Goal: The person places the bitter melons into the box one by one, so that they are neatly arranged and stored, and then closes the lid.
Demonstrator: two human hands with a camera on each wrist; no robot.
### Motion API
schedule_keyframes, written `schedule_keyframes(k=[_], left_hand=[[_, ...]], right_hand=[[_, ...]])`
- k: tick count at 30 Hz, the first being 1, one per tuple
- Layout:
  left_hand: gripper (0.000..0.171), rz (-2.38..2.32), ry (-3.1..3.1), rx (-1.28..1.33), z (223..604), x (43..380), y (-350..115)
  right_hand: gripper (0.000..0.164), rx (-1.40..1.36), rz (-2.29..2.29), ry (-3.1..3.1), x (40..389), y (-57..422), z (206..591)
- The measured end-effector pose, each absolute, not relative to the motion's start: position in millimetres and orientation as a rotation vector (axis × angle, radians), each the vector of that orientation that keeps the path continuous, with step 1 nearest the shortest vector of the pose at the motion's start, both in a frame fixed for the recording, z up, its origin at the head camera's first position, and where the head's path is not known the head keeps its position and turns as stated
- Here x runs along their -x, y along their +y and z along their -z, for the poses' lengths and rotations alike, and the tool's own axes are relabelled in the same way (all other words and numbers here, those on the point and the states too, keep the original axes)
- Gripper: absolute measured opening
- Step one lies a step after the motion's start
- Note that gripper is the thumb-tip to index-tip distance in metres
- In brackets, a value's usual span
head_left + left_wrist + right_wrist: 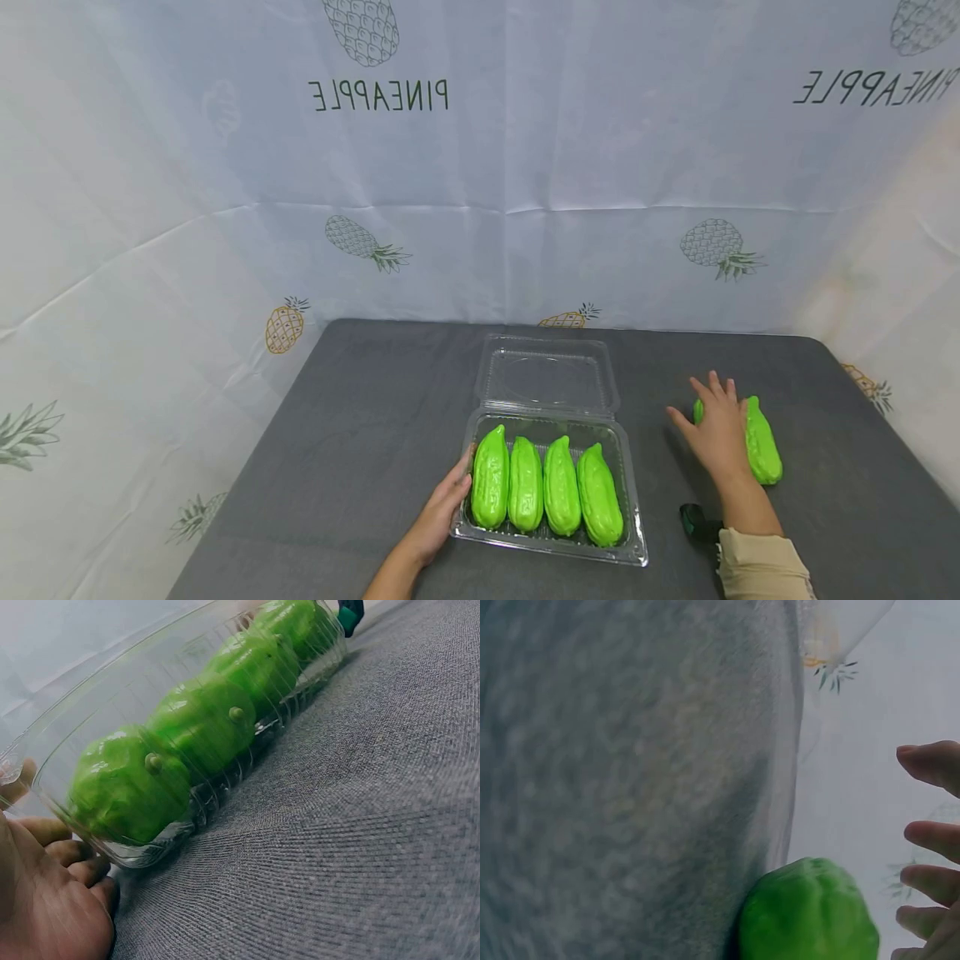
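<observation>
Several bright green bitter melons [525, 485] lie side by side in a clear plastic clamshell box [558, 546], whose lid [547, 375] is folded back. My left hand [438, 512] holds the box by its left side; in the left wrist view its fingers [56, 851] bend against the box's lower corner. To the right of the box, my right hand [722, 437] is over two more melons, with fingers spread. One melon [763, 446] shows at its right; the other [698, 411] is mostly hidden behind it. In the right wrist view the fingers are apart from the visible melon [810, 915].
A dark grey cloth-covered table [360, 433] lies beneath everything. A curtain [480, 167] printed with pineapples hangs behind and beside it. A dark band-like device [697, 523] sits by my right wrist, near a beige sleeve [761, 567].
</observation>
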State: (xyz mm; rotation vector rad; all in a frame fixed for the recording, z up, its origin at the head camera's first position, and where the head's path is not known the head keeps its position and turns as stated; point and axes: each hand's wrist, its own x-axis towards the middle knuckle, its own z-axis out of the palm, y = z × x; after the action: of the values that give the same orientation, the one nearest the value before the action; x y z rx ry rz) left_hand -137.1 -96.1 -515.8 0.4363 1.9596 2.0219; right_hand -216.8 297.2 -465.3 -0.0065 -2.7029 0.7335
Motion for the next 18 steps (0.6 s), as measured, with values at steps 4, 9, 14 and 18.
schedule_keyframes(k=[4, 9, 14, 18], left_hand=[[0.059, -2.018, 1.965, -0.433, 514.4, 136.8, -95.8], [0.058, -2.014, 1.983, -0.424, 514.2, 135.8, -95.4], [0.057, -2.017, 1.996, -0.419, 515.0, 135.5, -95.3], [0.058, -2.023, 1.992, -0.422, 515.3, 135.8, -95.4]], right_hand=[[0.061, 0.019, -0.739, -2.745, 217.2, 299.3, 467.7], [0.057, -0.013, -0.693, -2.771, 219.8, 302.5, 471.4], [0.056, -0.035, -0.678, -2.829, 220.9, 305.1, 474.3], [0.053, -0.024, -0.703, -2.87, 220.7, 305.4, 474.8]])
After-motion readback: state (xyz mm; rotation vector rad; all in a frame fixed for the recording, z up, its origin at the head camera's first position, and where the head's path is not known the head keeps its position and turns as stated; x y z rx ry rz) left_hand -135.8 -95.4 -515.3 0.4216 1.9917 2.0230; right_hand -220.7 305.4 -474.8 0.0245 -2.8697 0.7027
